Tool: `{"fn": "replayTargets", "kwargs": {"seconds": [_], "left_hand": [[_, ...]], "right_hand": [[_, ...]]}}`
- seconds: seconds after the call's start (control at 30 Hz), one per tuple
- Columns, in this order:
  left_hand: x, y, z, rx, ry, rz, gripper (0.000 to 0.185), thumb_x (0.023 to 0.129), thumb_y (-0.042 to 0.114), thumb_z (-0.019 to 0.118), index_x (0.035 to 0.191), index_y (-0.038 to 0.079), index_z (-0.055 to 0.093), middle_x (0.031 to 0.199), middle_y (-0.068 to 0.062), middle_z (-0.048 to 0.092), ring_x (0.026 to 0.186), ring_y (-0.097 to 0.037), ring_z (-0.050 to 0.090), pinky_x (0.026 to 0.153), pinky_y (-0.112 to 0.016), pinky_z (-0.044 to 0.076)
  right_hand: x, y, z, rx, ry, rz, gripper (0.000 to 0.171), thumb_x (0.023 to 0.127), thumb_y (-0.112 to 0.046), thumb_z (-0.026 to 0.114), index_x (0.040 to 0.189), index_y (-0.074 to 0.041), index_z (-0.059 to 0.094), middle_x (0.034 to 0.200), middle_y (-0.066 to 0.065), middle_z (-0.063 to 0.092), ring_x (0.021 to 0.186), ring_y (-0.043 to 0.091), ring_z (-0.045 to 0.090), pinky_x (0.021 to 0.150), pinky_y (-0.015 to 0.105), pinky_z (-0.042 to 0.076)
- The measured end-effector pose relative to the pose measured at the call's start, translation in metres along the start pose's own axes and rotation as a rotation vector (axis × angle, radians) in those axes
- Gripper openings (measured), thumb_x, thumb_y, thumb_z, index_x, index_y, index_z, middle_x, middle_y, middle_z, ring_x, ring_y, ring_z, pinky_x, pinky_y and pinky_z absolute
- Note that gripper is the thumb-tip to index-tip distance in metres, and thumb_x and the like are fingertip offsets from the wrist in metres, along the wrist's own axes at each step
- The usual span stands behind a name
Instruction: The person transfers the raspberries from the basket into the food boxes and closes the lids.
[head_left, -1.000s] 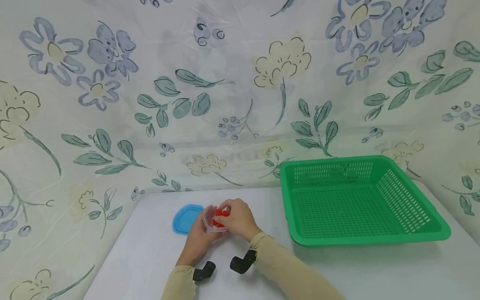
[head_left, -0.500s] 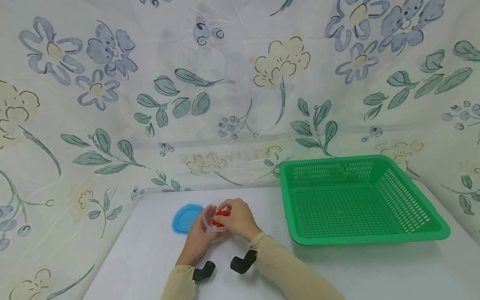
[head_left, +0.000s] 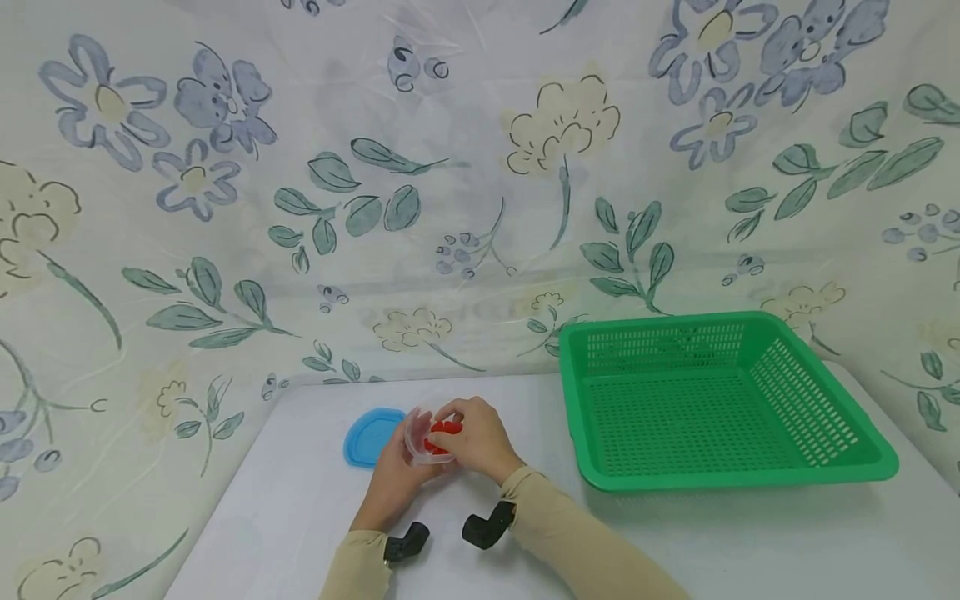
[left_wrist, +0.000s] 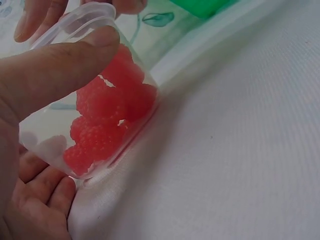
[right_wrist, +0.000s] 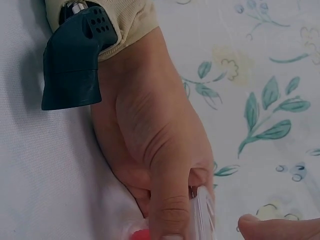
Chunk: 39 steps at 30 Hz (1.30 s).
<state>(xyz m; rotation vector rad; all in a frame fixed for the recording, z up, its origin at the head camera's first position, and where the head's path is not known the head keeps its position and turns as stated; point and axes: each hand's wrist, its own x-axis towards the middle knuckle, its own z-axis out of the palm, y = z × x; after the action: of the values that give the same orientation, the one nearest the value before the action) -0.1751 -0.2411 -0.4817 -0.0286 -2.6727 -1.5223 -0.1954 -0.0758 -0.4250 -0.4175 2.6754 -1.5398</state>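
Observation:
A clear plastic cup lies tilted, its opening facing the head camera, with several raspberries inside. My left hand grips the cup. In the left wrist view, its thumb lies along the side, and the right wrist view also shows that thumb against the cup. My right hand reaches over the opening, its fingers bent near the rim. In the right wrist view, one fingertip stands apart from the cup with nothing at it. A blue lid lies beside the left hand, partly hidden by it.
On the right of the white table stands a large green slotted basket. Behind the table hangs a flower-printed cloth. A black wrist camera is fixed to each sleeve.
The raspberries seen through the opening have shifted slightly and show closer together. Both hands and the cup stay almost in place.

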Motion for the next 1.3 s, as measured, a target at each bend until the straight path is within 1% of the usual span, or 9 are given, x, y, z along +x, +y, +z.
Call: {"fn": "replayTargets", "kwargs": {"seconds": [0.13, 0.33, 0.47, 0.6, 0.73, 0.87, 1.03, 1.17, 1.3], "left_hand": [[-0.001, 0.001, 0.000, -0.003, -0.007, -0.007, 0.105, 0.079, 0.023, 0.088, 0.160, 0.014, 0.022, 0.158, -0.013, 0.039, 0.147, -0.039, 0.029, 0.110, -0.060, 0.035], [-0.001, 0.004, -0.005, -0.014, -0.040, -0.014, 0.117, 0.076, 0.034, 0.089, 0.162, 0.017, 0.012, 0.161, -0.012, 0.033, 0.150, -0.040, 0.022, 0.113, -0.062, 0.027], [-0.003, 0.006, -0.014, -0.011, -0.079, -0.004, 0.122, 0.074, 0.037, 0.090, 0.162, 0.018, 0.008, 0.164, -0.010, 0.028, 0.151, -0.038, 0.020, 0.116, -0.059, 0.024], [-0.003, 0.006, -0.027, -0.057, -0.099, 0.007, 0.118, 0.078, 0.031, 0.088, 0.163, 0.018, 0.006, 0.165, -0.011, 0.023, 0.151, -0.036, 0.020, 0.118, -0.054, 0.023], [-0.004, 0.003, -0.043, -0.086, -0.037, 0.013, 0.104, 0.088, 0.025, 0.080, 0.163, 0.016, 0.008, 0.165, -0.009, 0.024, 0.151, -0.034, 0.024, 0.118, -0.050, 0.027], [-0.005, 0.003, -0.059, -0.055, 0.070, -0.009, 0.091, 0.097, 0.036, 0.068, 0.162, 0.014, 0.010, 0.164, -0.008, 0.027, 0.151, -0.030, 0.026, 0.118, -0.048, 0.028], [-0.007, 0.004, -0.075, -0.028, 0.180, -0.059, 0.090, 0.098, 0.045, 0.063, 0.162, 0.013, 0.010, 0.164, -0.011, 0.028, 0.150, -0.031, 0.025, 0.118, -0.054, 0.028], [-0.003, 0.006, -0.083, 0.027, 0.201, -0.065, 0.085, 0.100, 0.043, 0.061, 0.162, 0.011, 0.012, 0.163, -0.015, 0.029, 0.149, -0.035, 0.027, 0.117, -0.053, 0.029], [0.007, 0.007, -0.089, 0.109, 0.179, -0.079, 0.080, 0.102, 0.038, 0.058, 0.161, 0.008, 0.014, 0.162, -0.018, 0.029, 0.149, -0.037, 0.027, 0.118, -0.052, 0.028]], "right_hand": [[0.000, 0.002, 0.000, 0.010, -0.005, 0.002, 0.028, 0.086, -0.022, 0.080, 0.108, -0.006, 0.072, 0.099, 0.006, 0.060, 0.092, 0.020, 0.058, 0.077, 0.030, 0.060], [0.000, 0.005, 0.000, 0.026, -0.004, -0.003, 0.025, 0.086, -0.022, 0.080, 0.106, -0.009, 0.073, 0.101, 0.009, 0.062, 0.094, 0.024, 0.059, 0.076, 0.029, 0.059], [-0.002, 0.006, -0.002, 0.055, -0.005, -0.011, 0.025, 0.086, -0.020, 0.079, 0.107, -0.009, 0.073, 0.103, 0.011, 0.062, 0.091, 0.022, 0.057, 0.072, 0.025, 0.055], [-0.007, 0.003, -0.004, 0.105, 0.001, -0.020, 0.028, 0.086, -0.019, 0.079, 0.112, -0.010, 0.072, 0.105, 0.012, 0.063, 0.091, 0.021, 0.056, 0.073, 0.024, 0.055], [-0.018, -0.004, -0.004, 0.143, 0.007, -0.052, 0.032, 0.087, -0.020, 0.079, 0.116, -0.011, 0.069, 0.108, 0.010, 0.063, 0.097, 0.021, 0.057, 0.078, 0.026, 0.056], [-0.032, -0.013, 0.001, 0.182, -0.013, -0.107, 0.034, 0.090, -0.020, 0.077, 0.122, -0.011, 0.066, 0.112, 0.005, 0.063, 0.103, 0.019, 0.057, 0.082, 0.025, 0.056], [-0.046, -0.020, 0.012, 0.249, -0.108, -0.173, 0.036, 0.092, -0.020, 0.074, 0.125, -0.007, 0.066, 0.114, 0.001, 0.065, 0.100, 0.013, 0.061, 0.082, 0.020, 0.053], [-0.053, -0.024, 0.025, 0.278, -0.194, -0.132, 0.040, 0.091, -0.022, 0.075, 0.127, -0.006, 0.065, 0.118, -0.001, 0.067, 0.101, 0.014, 0.064, 0.080, 0.018, 0.053], [-0.054, -0.025, 0.040, 0.274, -0.237, -0.073, 0.043, 0.090, -0.019, 0.076, 0.129, -0.006, 0.065, 0.121, 0.002, 0.068, 0.099, 0.016, 0.068, 0.079, 0.021, 0.056]]}}
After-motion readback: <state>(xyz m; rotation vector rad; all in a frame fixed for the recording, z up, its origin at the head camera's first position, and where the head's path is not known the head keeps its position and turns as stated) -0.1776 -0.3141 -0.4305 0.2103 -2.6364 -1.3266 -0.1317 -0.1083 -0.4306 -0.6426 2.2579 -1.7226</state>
